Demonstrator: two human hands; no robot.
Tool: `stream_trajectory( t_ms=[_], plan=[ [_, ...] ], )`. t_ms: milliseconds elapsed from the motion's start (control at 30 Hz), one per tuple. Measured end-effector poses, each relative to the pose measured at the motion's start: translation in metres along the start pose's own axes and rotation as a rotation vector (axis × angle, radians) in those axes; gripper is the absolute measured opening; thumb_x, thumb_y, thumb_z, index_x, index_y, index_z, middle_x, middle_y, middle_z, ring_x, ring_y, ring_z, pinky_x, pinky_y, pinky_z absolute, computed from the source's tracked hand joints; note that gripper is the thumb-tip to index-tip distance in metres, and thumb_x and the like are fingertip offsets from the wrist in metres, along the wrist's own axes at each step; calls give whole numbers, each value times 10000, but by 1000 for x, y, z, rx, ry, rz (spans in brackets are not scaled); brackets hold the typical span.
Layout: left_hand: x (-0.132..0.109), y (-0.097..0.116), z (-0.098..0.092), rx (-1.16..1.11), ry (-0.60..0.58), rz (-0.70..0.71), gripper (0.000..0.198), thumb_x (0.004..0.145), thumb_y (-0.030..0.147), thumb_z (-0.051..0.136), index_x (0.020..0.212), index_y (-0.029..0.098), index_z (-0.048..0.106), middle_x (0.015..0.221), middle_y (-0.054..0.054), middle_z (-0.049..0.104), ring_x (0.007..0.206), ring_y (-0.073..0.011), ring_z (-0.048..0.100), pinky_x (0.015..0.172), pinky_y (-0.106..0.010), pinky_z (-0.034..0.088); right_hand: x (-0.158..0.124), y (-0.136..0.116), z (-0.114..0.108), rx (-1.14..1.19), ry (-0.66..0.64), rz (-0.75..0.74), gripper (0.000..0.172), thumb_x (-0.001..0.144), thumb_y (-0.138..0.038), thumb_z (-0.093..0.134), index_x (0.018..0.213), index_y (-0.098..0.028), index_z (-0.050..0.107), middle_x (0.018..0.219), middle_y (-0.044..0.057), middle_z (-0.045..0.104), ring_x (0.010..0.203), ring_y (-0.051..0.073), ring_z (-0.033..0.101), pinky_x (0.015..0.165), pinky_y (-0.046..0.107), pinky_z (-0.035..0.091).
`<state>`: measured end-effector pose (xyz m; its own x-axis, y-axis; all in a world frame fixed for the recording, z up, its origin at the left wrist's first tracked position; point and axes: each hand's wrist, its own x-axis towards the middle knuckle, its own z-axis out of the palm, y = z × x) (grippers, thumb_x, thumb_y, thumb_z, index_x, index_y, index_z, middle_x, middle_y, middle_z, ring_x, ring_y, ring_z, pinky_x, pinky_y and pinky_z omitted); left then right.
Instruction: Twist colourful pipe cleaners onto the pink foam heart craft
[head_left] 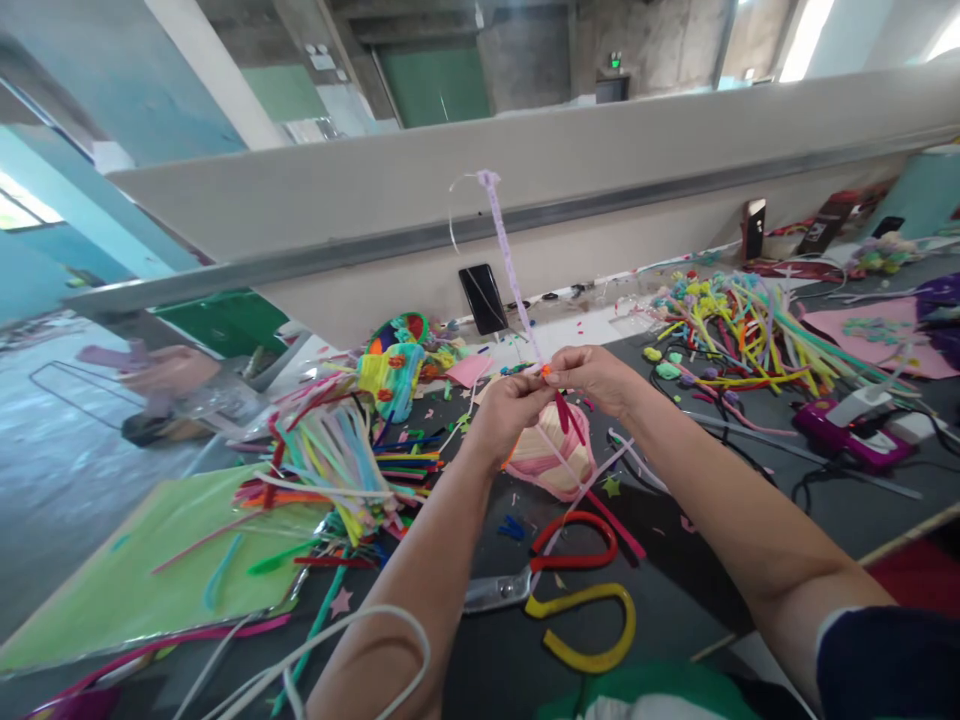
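Observation:
My left hand (514,405) and my right hand (592,378) meet at the middle, both closed with fingertips pinched together. A long lilac pipe cleaner (506,250) rises from between them, tilted left, with a thin clear loop at its top. A small orange piece (546,371) shows at the pinch, its exact form hidden by my fingers. Dark red pipe cleaner ends (570,420) hang below my fingers. Behind and under them lies a pink and cream striped bundle (544,460). Scissors (517,588) with one red and one yellow handle lie nearer me.
Piles of coloured pipe cleaners lie left (330,460) and right (750,340). A black phone (484,298) leans on the partition (420,190). A purple power strip (855,435) with cables sits at right, a green sheet (150,570) at left. White cable (405,615) loops near my left forearm.

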<state>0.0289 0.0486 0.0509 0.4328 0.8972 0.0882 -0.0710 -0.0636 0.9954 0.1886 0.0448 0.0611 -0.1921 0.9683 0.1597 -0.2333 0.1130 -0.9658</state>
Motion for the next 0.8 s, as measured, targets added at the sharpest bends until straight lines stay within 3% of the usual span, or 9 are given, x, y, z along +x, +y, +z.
stream_trajectory(
  t_ms=[167,400,800],
  plan=[
    [2,1,0,-68,-68,-81,274,588,267,770,725,73,632,477,66,390,402,-6,252,410,-188,145,2,4,-1,-90,26,0,240,502,-255,761,589,-136,572,555,-49,546,536,68,455,553,223,330],
    [4,-7,5,-156,-12,-147,267,525,216,790,655,92,592,482,58,423,396,-9,274,397,-183,144,7,11,-3,-352,139,-94,196,526,-259,694,542,-147,534,545,-59,478,518,65,410,503,218,316],
    [3,-7,7,-159,69,-180,315,497,221,801,640,117,541,524,51,465,416,-19,342,403,-175,192,10,14,-7,-387,112,-41,173,592,-272,654,565,-150,533,514,-46,494,513,76,424,522,219,347]
  ],
)
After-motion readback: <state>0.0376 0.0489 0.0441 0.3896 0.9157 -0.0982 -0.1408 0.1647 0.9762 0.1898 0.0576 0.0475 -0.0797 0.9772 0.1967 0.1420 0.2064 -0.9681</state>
